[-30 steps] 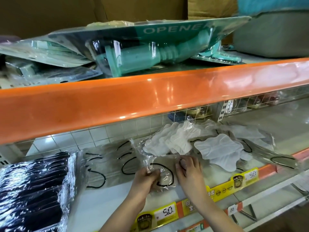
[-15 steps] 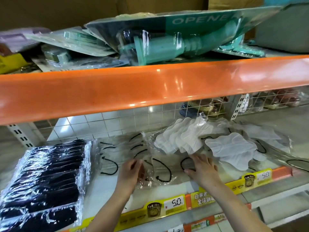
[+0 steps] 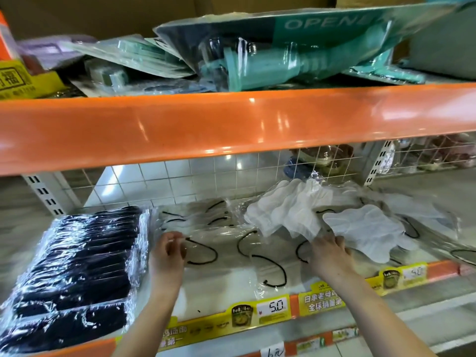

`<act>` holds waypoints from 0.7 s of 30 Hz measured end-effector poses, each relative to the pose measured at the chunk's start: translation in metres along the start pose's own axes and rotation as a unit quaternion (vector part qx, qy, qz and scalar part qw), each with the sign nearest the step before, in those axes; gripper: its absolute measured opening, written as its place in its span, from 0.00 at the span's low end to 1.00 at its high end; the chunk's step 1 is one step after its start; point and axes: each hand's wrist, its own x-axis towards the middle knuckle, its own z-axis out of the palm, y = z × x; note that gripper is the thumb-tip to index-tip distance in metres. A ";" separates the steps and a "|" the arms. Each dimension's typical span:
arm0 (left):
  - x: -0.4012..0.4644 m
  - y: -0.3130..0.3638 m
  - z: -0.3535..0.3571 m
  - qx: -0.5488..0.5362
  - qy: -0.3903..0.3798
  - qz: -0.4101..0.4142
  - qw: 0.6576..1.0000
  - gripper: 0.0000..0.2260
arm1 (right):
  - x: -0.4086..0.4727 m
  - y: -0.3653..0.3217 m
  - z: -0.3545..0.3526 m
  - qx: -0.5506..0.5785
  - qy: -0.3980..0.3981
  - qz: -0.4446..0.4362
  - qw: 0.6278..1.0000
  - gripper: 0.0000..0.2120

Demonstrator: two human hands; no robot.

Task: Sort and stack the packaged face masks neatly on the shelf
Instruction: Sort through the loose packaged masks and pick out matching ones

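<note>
Head view: we work on the lower shelf [image 3: 226, 284], beneath the orange beam [image 3: 231, 124]. The clear-wrapped white mask packets [image 3: 224, 243], with black ear loops showing through the film, lie flat at the centre of the deck; a loose heap of white masks [image 3: 296, 210] sits at 2 o'clock from them, and a wrapped stack of black masks [image 3: 77, 266] lies at 9 o'clock, just beside the clear film. Our left hand [image 3: 168, 253] rests at the left edge of the clear packets, fingers lightly curled over the film; whether it pinches the wrap we cannot tell. Our right hand [image 3: 329, 253] lies with fingers extended, pressing on the film at the lower edge of the white heap, gripping nothing that we can see. We judge the step in hand to be squaring the flat packets into one stack. To do it well, we keep both palms low, draw the edges together evenly, and align the left edge parallel to the black stack. The film is probably slippery, so light downward pressure prevents sliding; loose ear loops may snag on neighbouring packets.
</note>
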 end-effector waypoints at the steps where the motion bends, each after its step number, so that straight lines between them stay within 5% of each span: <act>1: 0.003 0.002 -0.006 -0.017 0.014 0.000 1.000 0.09 | -0.002 -0.007 -0.001 0.012 0.016 -0.001 1.000 0.18; 6: 0.008 0.001 -0.031 -0.054 0.059 0.025 0.996 0.13 | -0.006 -0.058 0.003 0.192 0.022 -0.140 0.971 0.32; 11: 0.004 0.001 -0.044 -0.108 0.074 0.014 0.991 0.10 | -0.006 -0.102 0.003 0.359 -0.066 -0.177 0.914 0.22; 16: 0.005 -0.003 -0.056 -0.165 0.102 0.017 0.981 0.10 | 0.000 -0.122 0.015 0.370 -0.041 -0.198 0.907 0.19; 21: 0.010 -0.004 -0.061 -0.136 0.014 -0.040 0.990 0.13 | 0.006 -0.132 0.025 0.442 -0.011 -0.146 0.885 0.15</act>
